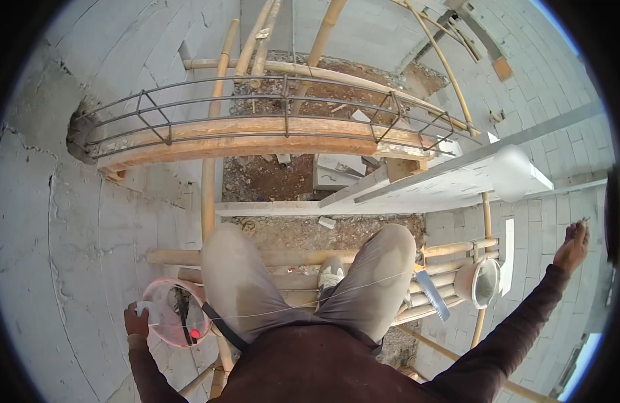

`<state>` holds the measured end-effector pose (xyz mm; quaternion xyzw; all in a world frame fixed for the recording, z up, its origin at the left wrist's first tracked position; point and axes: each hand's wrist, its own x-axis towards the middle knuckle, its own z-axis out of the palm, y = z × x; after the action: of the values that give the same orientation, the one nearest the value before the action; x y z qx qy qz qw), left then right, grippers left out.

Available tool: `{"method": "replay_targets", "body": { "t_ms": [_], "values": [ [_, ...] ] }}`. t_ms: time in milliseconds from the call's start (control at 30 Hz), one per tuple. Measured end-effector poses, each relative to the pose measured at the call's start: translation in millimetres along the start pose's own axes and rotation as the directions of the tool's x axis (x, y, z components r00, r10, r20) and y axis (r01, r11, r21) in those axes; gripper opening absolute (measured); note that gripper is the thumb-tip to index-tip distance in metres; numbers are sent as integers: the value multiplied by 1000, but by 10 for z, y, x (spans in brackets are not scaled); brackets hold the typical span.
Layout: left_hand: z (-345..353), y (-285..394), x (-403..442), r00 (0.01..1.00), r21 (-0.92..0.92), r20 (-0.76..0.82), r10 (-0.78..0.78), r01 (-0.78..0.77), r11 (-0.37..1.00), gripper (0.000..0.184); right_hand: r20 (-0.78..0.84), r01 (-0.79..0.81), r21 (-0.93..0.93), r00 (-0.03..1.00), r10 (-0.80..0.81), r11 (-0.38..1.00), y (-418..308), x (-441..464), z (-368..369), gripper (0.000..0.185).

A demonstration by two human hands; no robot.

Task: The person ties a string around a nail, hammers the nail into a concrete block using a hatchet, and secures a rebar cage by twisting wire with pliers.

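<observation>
Fingers of the left hand (137, 321) clamp a white piece (147, 310), 8 o'clock; those of the right hand (572, 247), 3 o'clock, pinch something unidentifiable. String (256, 315), 6 o'clock, could snag on saw (432, 295), 4 o'clock, if slackened.

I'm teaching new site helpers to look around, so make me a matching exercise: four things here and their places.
1. Left hand
2. Right hand
3. Saw
4. Steel bar cage

A. Above wooden boards
B. Outstretched, past the white bucket
C. By the pink bucket
D. Between right knee and white bucket

Pairs: 1-C, 2-B, 3-D, 4-A
</observation>
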<state>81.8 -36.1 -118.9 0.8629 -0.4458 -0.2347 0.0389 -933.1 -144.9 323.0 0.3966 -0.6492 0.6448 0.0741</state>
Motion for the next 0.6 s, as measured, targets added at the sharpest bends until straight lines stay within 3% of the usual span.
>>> {"method": "replay_targets", "body": {
  "t_ms": [100,200,233,267,433,600],
  "values": [
    [386,-39,157,977,160,23,212,-213,964,47,48,139,63,989,-142,988,-641,-408,634,24],
    [656,-69,249,980,130,29,196,-199,971,48,69,264,63,961,-268,963,-991,-448,913,30],
    [734,-119,299,941,29,80,330,-333,943,44,70,292,72,952,-297,954,-1037,-395,960,28],
    [765,-94,303,930,107,183,320,-342,933,40,61,347,37,935,-348,937,-1093,-379,1023,27],
    [940,74,290,898,298,261,354,-424,855,33,147,359,81,918,-368,930,-1065,-165,1185,28],
    [892,167,237,875,444,217,434,-484,754,31,255,394,104,877,-408,913,-987,-612,1545,29]
  ]
}}
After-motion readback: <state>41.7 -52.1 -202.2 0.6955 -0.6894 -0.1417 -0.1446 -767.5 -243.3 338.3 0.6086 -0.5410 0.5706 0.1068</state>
